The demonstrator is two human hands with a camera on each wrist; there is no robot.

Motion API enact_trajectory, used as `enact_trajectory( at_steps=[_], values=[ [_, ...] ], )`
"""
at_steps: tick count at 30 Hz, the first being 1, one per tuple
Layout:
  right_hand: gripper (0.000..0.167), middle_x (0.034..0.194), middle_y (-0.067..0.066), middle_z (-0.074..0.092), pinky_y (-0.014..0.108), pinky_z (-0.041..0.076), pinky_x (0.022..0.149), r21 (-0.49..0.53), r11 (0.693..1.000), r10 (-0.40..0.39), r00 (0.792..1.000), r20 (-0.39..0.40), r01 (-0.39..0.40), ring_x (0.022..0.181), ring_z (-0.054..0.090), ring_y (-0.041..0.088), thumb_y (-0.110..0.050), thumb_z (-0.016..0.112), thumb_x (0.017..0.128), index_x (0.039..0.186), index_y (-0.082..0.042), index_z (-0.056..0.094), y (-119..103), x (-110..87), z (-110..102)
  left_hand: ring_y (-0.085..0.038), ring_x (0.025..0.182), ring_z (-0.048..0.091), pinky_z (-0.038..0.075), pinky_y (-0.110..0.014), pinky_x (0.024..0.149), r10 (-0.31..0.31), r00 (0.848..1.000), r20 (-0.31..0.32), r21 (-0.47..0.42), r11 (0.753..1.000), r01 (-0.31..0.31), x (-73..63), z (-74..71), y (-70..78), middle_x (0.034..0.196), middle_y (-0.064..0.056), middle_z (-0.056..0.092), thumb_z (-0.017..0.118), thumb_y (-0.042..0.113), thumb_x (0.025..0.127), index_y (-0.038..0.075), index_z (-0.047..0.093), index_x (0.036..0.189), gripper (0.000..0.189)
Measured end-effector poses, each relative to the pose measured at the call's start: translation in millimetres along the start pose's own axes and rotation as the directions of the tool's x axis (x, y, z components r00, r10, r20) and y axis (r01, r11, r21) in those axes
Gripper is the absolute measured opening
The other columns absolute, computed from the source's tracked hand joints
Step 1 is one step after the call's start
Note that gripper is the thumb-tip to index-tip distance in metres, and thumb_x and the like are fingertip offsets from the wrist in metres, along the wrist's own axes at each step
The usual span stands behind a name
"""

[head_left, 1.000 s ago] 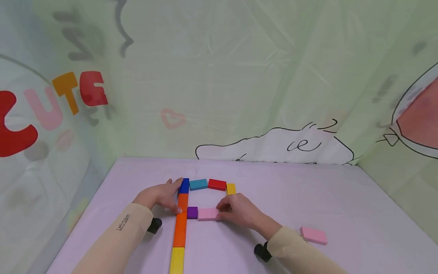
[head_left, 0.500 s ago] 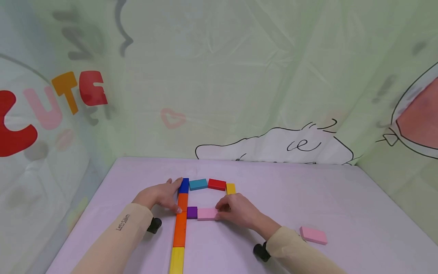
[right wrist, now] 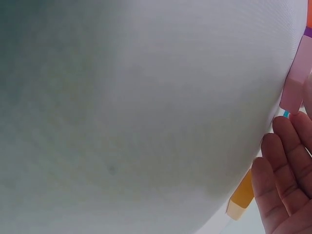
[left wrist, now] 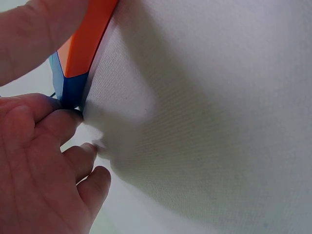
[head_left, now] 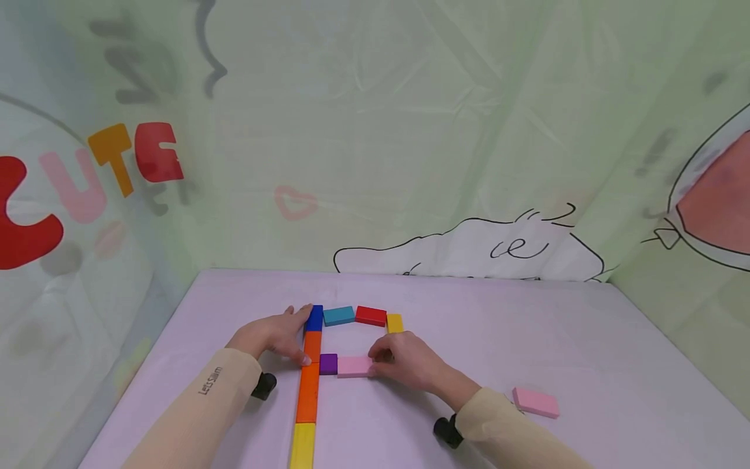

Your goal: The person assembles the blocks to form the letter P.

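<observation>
My right hand [head_left: 410, 361] pinches the right end of a pink block [head_left: 353, 366] between thumb and fingers. That block lies flat, its left end against a small purple block [head_left: 329, 364]. The purple one borders a column of orange blocks [head_left: 307, 393]. My left hand [head_left: 275, 335] rests along the column's left side, thumb at the joint between the two orange blocks and a fingertip at the blue block [head_left: 314, 318] on top. In the left wrist view, the fingers [left wrist: 61, 124] sit right at the blue end. In the right wrist view, the other fingers [right wrist: 280, 170] extend past the pink block.
A teal block [head_left: 339, 316] and a red block [head_left: 371, 316] run from the blue one to a yellow block [head_left: 395, 323], partly behind my right hand. Another yellow block [head_left: 303, 446] ends the column nearest me. A second pink block [head_left: 536, 402] lies at the right.
The pink block in my right hand has slid slightly left, closing the small gap to the purple block. My left hand stays in place.
</observation>
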State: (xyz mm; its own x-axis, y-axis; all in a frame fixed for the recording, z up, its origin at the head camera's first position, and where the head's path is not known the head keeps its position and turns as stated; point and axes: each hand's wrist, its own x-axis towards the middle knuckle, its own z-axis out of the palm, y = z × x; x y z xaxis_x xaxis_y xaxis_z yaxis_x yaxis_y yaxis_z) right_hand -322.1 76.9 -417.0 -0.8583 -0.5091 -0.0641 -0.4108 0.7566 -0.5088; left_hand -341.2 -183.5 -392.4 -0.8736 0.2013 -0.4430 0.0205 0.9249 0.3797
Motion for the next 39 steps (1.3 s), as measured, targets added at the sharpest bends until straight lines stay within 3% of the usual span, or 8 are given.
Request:
enact_trajectory(
  at_steps=[11, 20, 35, 39],
  values=[
    [0.03, 0.091, -0.001, 0.073, 0.026, 0.057, 0.077, 0.017, 1.0, 0.013, 1.0, 0.016, -0.014, 0.084, 0.062, 0.012, -0.021, 0.085, 0.084, 0.11, -0.009, 0.076, 0, -1.2, -3, -0.043, 0.157, 0.017, 0.027, -0.07, 0.12, -0.006, 1.0, 0.004, 0.011, 1.0, 0.006, 2.4, 0.4, -0.7, 0.17, -0.022, 0.019, 0.083, 0.03, 0.084, 0.011, 0.017, 0.165, 0.106],
    [0.033, 0.098, 0.0, 0.075, 0.035, 0.061, 0.086, 0.029, 0.998, 0.046, 0.998, 0.034, -0.047, 0.09, 0.066, 0.014, -0.02, 0.085, 0.084, 0.113, -0.008, 0.076, 4, -3.5, -5, -0.043, 0.157, 0.017, 0.027, -0.069, 0.12, -0.006, 1.0, 0.003, 0.002, 1.0, 0.006, 2.5, 0.4, -1.9, 0.169, -0.022, 0.02, 0.083, 0.029, 0.084, 0.011, 0.018, 0.165, 0.105],
    [0.029, 0.097, -0.005, 0.072, 0.037, 0.059, 0.089, 0.005, 0.984, 0.178, 0.984, -0.005, -0.178, 0.091, 0.062, 0.012, -0.016, 0.086, 0.082, 0.109, -0.011, 0.076, 30, -31.7, -22, -0.042, 0.157, 0.017, 0.028, -0.069, 0.119, -0.003, 1.0, 0.0, 0.009, 1.0, 0.003, 1.6, 0.9, -1.6, 0.169, -0.022, 0.02, 0.083, 0.03, 0.084, 0.011, 0.017, 0.165, 0.106],
    [0.028, 0.099, -0.005, 0.073, 0.037, 0.059, 0.088, -0.007, 0.985, 0.172, 0.985, -0.021, -0.172, 0.091, 0.063, 0.012, -0.015, 0.085, 0.082, 0.109, -0.01, 0.077, 43, -44.1, -30, -0.042, 0.157, 0.017, 0.028, -0.069, 0.119, -0.002, 1.0, 0.001, 0.007, 1.0, 0.002, 1.7, 0.9, -1.6, 0.169, -0.022, 0.02, 0.083, 0.029, 0.084, 0.011, 0.017, 0.165, 0.106]
  ],
)
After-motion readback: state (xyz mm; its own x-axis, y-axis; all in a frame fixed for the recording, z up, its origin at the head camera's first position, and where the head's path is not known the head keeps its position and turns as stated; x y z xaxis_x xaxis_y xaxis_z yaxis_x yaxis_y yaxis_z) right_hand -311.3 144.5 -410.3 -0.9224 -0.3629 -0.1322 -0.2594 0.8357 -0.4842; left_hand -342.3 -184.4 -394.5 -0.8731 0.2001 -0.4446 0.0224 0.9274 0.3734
